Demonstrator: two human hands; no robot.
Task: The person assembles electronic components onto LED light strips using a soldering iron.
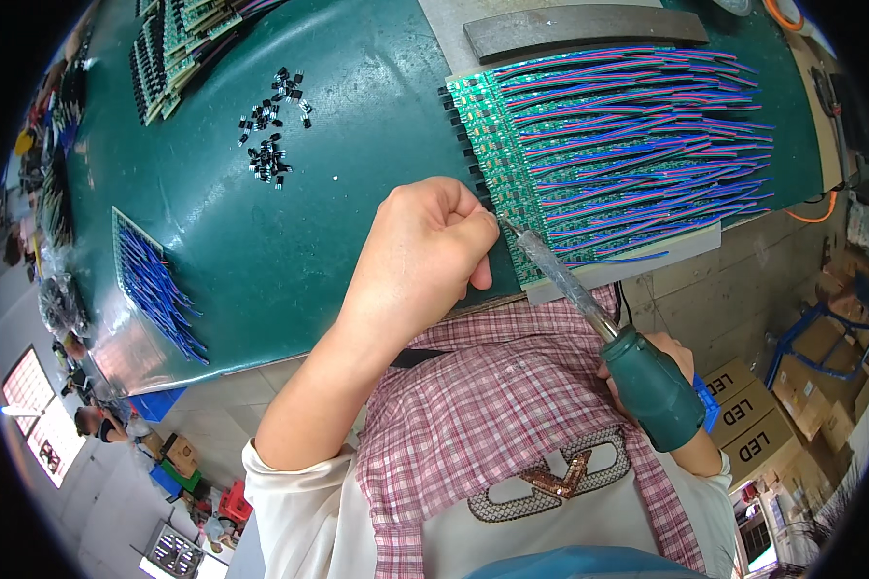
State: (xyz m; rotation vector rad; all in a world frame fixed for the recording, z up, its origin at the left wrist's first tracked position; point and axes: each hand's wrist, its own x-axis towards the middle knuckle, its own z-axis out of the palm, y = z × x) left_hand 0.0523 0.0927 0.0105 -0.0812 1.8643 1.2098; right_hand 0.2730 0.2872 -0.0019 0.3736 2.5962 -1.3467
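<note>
My left hand is closed in a pinch at the left edge of a green circuit board panel. Whatever lies between its fingertips is hidden. My right hand, partly covered by the tool, grips the green handle of a soldering iron. The iron's tip points up and left, close to my left fingertips at the panel's lower left part. Rows of blue, red and dark wires run rightward over the panel. Small black parts stick out along its left edge.
Loose black components with metal legs lie in small heaps on the green mat. A wired board sits at left, stacked boards at far left. A grey curved bar lies beyond the panel. Cartons stand at lower right.
</note>
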